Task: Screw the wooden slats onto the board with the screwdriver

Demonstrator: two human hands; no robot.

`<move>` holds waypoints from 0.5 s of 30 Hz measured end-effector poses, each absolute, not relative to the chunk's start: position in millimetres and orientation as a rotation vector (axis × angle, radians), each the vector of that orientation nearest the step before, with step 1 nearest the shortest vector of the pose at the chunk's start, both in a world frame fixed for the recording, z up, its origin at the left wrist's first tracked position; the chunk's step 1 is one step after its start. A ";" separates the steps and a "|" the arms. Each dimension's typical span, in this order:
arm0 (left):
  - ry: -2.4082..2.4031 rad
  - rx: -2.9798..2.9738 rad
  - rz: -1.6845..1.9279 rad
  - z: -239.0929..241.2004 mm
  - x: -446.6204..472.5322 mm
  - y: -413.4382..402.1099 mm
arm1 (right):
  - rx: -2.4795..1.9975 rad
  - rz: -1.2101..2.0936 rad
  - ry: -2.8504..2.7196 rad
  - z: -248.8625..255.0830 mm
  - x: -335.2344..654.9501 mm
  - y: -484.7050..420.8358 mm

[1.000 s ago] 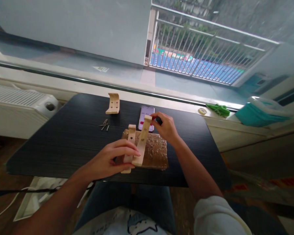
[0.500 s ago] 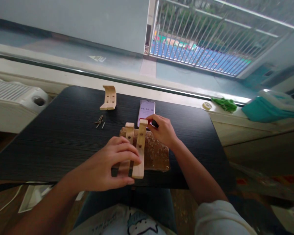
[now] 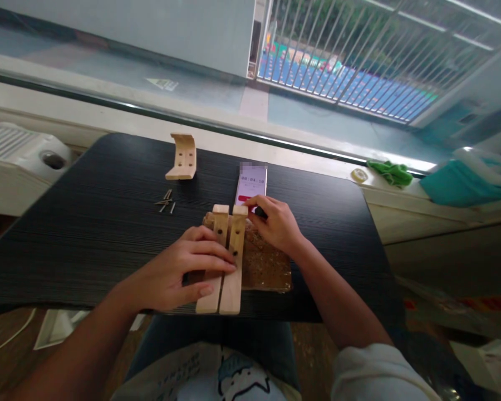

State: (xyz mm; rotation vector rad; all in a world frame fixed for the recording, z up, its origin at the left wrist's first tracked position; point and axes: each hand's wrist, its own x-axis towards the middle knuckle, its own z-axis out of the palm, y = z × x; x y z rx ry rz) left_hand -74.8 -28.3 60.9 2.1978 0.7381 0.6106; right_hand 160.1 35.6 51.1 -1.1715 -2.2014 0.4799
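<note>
The person's left hand (image 3: 179, 270) lies spread across two long pale wooden strips, its longer fingers reaching over to the right-hand one and its thumb resting on the left-hand one; the hand is loosely extended rather than clenched, and how hard it presses cannot be told. The right hand (image 3: 278, 223) has its thumb and fingertips drawn together at the far end of the right-hand strip (image 3: 232, 292), pinching its corner.

The left-hand strip (image 3: 209, 298) runs beneath the left hand's fingers, close alongside its neighbour with a narrow dark gap between them. Both have a raised block-like far end and dark round holes, and their near ends point toward the person. Under the strips, between the hands and reaching below the right wrist, sits a rough brown block wrapped in shiny clear film (image 3: 269, 267).

Just beyond the right hand, a phone with a pale lilac timer screen (image 3: 253, 181) lies on the black wood-grained worktop (image 3: 87, 234). Ahead of the left hand is a small heap of metal screws (image 3: 166, 200); farther out stands a curved pale wooden piece with four holes (image 3: 186, 159). Well off to the right hand's right, a bright green cloth (image 3: 391, 172) rests on the white windowsill (image 3: 378, 192) — beside it, a small roll of yellowish tape (image 3: 359, 175).
</note>
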 end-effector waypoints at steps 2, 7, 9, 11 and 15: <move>0.711 2.198 0.593 59.5 -75.6 -27.4 | -1.153 0.470 -2.220 51.2 160.4 35.2; 0.610 2.218 0.558 57.0 -77.2 -25.1 | -1.131 0.453 -2.253 53.6 160.6 34.2; 0.586 2.222 0.558 55.7 -77.7 -24.2 | -1.134 0.451 -2.261 54.3 160.4 34.0; 0.572 2.223 0.557 54.8 -78.1 -23.3 | -1.140 0.453 -2.266 54.5 160.3 34.2; 0.562 2.237 0.543 54.8 -78.0 -20.7 | -1.153 0.464 -2.275 53.5 160.8 35.4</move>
